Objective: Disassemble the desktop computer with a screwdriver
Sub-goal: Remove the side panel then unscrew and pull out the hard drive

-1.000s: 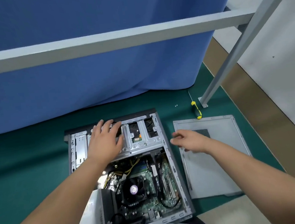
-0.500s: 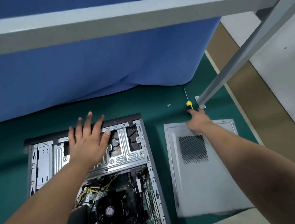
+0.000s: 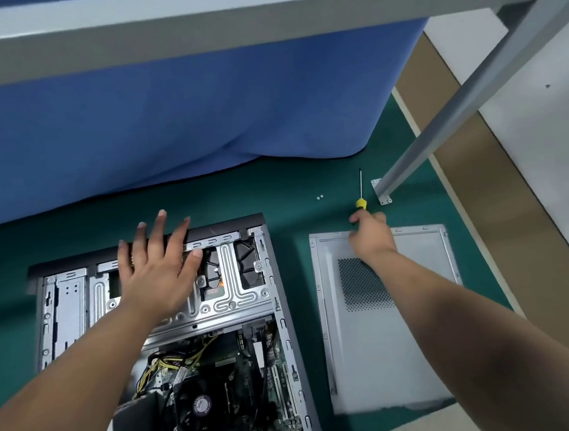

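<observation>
Screwdriver (image 3: 360, 197) handle gripped by right hand (image 3: 371, 233) fingers; left hand (image 3: 158, 266) (fingers spread) rests on case (image 3: 241, 288).

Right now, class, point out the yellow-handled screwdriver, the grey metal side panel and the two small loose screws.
yellow-handled screwdriver (image 3: 361, 203): head view, on its handle.
grey metal side panel (image 3: 424, 333): head view, plain face.
two small loose screws (image 3: 320, 197): head view, on the pair.

Blue curtain (image 3: 165, 122) hangs behind a green mat (image 3: 291, 187), grey frame (image 3: 224, 14) overhead.
</observation>
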Action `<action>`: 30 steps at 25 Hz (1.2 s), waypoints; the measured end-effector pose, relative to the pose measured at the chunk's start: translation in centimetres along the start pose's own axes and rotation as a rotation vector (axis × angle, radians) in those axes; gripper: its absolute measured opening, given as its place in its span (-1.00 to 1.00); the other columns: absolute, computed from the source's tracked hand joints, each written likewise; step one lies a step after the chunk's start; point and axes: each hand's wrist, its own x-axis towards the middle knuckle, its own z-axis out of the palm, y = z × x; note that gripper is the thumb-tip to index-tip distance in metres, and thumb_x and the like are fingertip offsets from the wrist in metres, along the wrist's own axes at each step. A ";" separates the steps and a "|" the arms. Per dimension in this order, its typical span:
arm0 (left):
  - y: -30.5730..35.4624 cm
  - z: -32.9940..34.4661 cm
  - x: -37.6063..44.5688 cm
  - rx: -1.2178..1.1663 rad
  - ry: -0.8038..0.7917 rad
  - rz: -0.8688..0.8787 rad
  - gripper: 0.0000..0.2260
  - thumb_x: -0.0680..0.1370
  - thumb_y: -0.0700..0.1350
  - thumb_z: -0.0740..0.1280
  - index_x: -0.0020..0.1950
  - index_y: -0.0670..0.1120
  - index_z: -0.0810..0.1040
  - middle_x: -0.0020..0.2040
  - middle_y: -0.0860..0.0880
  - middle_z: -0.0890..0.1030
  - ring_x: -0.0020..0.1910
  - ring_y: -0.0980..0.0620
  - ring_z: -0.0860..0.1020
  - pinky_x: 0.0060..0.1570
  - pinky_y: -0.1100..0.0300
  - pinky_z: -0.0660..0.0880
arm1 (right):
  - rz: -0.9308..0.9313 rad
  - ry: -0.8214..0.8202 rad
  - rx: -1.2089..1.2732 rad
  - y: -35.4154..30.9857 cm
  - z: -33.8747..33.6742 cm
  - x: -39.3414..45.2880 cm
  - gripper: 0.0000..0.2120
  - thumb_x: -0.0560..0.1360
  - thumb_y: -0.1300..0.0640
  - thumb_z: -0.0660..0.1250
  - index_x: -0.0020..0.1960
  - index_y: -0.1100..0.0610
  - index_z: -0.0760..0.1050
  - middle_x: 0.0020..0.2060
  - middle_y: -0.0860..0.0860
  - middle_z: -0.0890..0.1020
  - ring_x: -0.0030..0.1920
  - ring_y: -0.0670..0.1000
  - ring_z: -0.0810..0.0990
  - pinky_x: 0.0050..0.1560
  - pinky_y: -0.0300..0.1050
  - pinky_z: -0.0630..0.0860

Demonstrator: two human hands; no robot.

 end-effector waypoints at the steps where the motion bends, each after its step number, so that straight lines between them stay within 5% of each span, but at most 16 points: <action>1: 0.0 0.0 0.0 0.000 -0.005 0.005 -0.38 0.52 0.48 -0.33 0.59 0.40 -0.22 0.65 0.18 -0.29 0.63 0.03 -0.32 0.40 0.08 -0.57 | -0.018 0.016 0.067 0.1 -0.1 -1.4 -0.65 0.59 0.24 0.22 0.35 0.04 0.48 0.27 0.15 0.38 0.00 0.19 0.57 0.18 -0.03 0.51; 5: -0.3 -0.5 -0.1 -0.063 -0.029 0.034 -0.32 0.50 0.52 -0.22 0.61 0.38 -0.14 0.67 0.18 -0.21 0.63 0.05 -0.31 0.47 0.02 -0.50 | -0.141 0.057 0.322 -0.2 -0.8 -8.8 -0.74 0.54 0.16 0.29 0.12 -0.17 0.51 0.09 0.01 0.52 -0.21 -0.13 0.50 -0.08 -0.15 0.40; 9: 0.2 -1.6 -1.9 -0.144 0.009 0.138 -0.32 0.62 0.35 0.11 0.60 0.38 -0.25 0.67 0.15 -0.24 0.64 0.00 -0.25 0.57 -0.22 -0.30 | -0.219 -0.006 0.682 -2.8 -1.6 -16.6 -0.78 0.40 0.04 0.20 -0.01 -0.13 0.52 -0.26 0.00 0.59 -0.40 -0.05 0.41 -0.37 -0.15 0.38; 12: 1.6 -1.4 -4.5 -0.151 0.158 0.316 -0.28 0.63 0.16 0.24 0.64 0.32 -0.16 0.68 0.13 -0.22 0.66 -0.04 -0.05 0.58 -0.20 -0.01 | -0.322 -0.226 0.756 -5.4 -1.6 -20.4 -0.82 0.45 0.09 0.18 -0.10 -0.11 0.52 -0.15 0.10 0.68 -0.32 -0.04 0.47 -0.25 -0.07 0.43; 14: 1.7 -1.0 -6.0 -0.099 0.294 0.402 -0.46 0.66 0.06 0.19 0.64 0.21 0.15 0.68 0.04 0.10 0.60 -0.10 0.19 0.49 -0.15 0.19 | -0.378 -0.348 0.713 -6.9 -2.0 -21.9 -0.81 0.47 0.12 0.17 -0.13 -0.11 0.52 -0.11 0.14 0.70 -0.30 -0.07 0.49 -0.23 -0.08 0.45; 17: 0.4 -0.7 -7.5 -0.011 0.414 0.414 -0.64 0.65 0.01 0.09 0.37 0.08 0.54 0.37 0.05 0.58 0.44 -0.10 0.45 0.43 -0.16 0.23 | -0.406 -0.405 0.668 -8.7 -2.6 -22.9 -0.80 0.49 0.13 0.15 -0.10 -0.12 0.50 -0.12 0.16 0.71 -0.32 -0.05 0.53 -0.22 0.01 0.45; 21: -1.6 -0.3 -9.1 0.006 0.436 0.376 -0.79 0.60 -0.20 0.32 0.19 0.03 0.58 0.10 0.05 0.72 0.39 -0.09 0.52 0.41 -0.18 0.23 | -0.398 -0.267 0.784 -11.5 -3.4 -22.7 -0.87 0.48 0.09 0.25 0.00 -0.08 0.47 -0.20 0.11 0.68 -0.36 0.05 0.58 -0.30 -0.05 0.53; 24: -0.8 -0.5 -10.7 -0.047 0.408 0.357 -0.78 0.67 -0.07 0.13 0.17 0.01 0.55 -0.01 0.04 0.75 0.42 -0.07 0.51 0.41 -0.16 0.23 | -0.255 -0.213 1.119 -14.3 -2.8 -22.4 -0.81 0.55 0.13 0.35 0.12 -0.03 0.42 -0.08 0.22 0.64 -0.33 0.06 0.63 -0.32 -0.12 0.58; 27: 0.4 -0.1 -11.6 -0.084 0.369 0.342 -0.74 0.72 -0.01 0.11 0.18 -0.04 0.58 0.03 0.02 0.75 0.43 -0.07 0.51 0.43 -0.14 0.28 | -0.265 -0.164 0.966 -15.4 -1.1 -22.8 -0.59 0.55 0.13 0.42 0.23 -0.14 0.27 -0.07 0.20 0.69 -0.32 0.04 0.68 -0.24 -0.07 0.64; 30: 0.1 0.1 -11.5 -0.098 0.327 0.332 -0.76 0.70 0.03 0.22 0.29 0.02 0.58 0.17 0.03 0.71 0.45 -0.06 0.48 0.43 -0.11 0.31 | -0.286 -0.126 0.876 -15.2 -1.0 -22.7 -0.58 0.57 0.16 0.42 0.18 -0.12 0.23 -0.13 0.17 0.70 -0.31 0.04 0.71 -0.20 -0.05 0.67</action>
